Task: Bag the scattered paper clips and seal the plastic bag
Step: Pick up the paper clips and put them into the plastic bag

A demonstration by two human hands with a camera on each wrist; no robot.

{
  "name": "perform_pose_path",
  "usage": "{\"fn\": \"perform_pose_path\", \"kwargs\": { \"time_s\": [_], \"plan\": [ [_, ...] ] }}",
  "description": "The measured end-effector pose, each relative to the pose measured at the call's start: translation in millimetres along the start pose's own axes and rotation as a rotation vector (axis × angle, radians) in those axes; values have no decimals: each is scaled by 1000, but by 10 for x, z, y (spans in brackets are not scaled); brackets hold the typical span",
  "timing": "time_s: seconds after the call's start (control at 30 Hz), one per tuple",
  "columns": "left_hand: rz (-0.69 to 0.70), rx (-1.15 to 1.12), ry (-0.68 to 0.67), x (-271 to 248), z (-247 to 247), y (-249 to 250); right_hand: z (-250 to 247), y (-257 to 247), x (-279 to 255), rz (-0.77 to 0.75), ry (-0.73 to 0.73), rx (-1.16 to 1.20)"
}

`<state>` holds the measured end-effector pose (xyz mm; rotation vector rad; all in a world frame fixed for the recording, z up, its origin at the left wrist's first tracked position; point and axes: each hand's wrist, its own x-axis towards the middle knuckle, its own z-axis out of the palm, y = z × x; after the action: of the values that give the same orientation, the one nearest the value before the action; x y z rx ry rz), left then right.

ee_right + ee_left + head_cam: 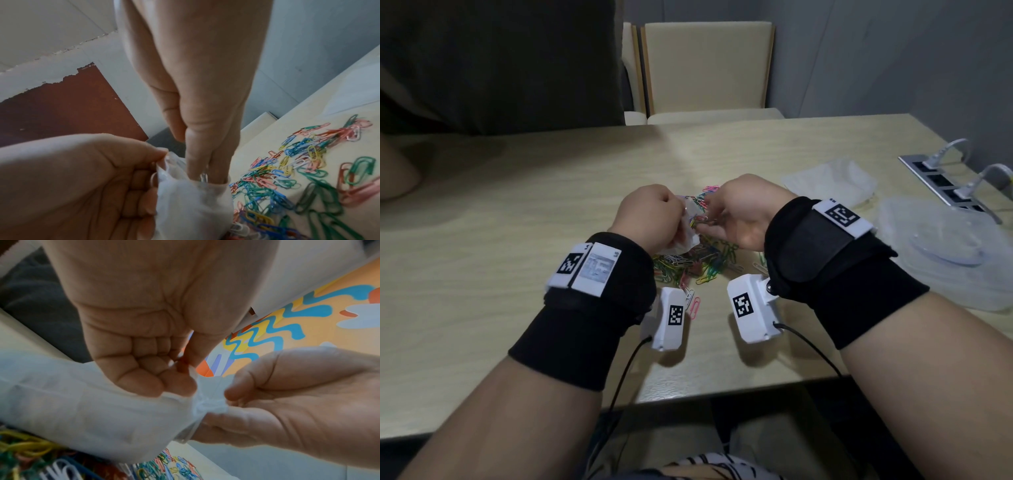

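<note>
A small clear plastic bag hangs above a heap of coloured paper clips on the beige table. My left hand pinches the bag's rim with curled fingers; in the left wrist view the left hand grips the bag at its top edge. My right hand meets it from the right. In the right wrist view the right hand reaches its fingertips into the mouth of the bag, pinching a pale clip between them. Loose clips lie beside it.
More crumpled clear bags and a clear plastic lid lie at the right. A socket strip with plugged cables sits at the far right edge. A cream chair stands behind the table, and another person's dark clothing at back left.
</note>
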<state>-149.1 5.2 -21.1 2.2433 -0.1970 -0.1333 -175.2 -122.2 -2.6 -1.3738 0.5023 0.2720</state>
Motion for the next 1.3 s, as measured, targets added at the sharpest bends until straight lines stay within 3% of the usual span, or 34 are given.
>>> {"fn": "perform_pose_path", "kwargs": {
  "time_s": [0.23, 0.37, 0.43, 0.57, 0.7, 0.9, 1.07, 1.3],
  "plan": [
    [-4, -22, -12, 2, 21, -18, 10, -10, 7, -82, 27, -335],
    [-27, -18, 8, 22, 8, -34, -68, -52, -6, -210, 157, -504],
    [-30, -5, 27, 23, -27, -49, -189, -70, 76, -239, 260, -734],
    [-25, -12, 69, 51, -86, -92, -378, -35, 170, -66, 398, -1178],
    [-26, -23, 72, 70, -93, -121, -387, 96, 246, 53, 284, -1271],
    [-30, -32, 90, 81, -116, -117, -153, 208, 337, -61, 29, -1462],
    [-50, -109, 95, 112, -127, -131, -10, 225, 298, -121, 87, -1663],
    [-70, -173, 52, 81, -103, -93, -231, 379, 758, -105, 196, -1701]
  ]
}}
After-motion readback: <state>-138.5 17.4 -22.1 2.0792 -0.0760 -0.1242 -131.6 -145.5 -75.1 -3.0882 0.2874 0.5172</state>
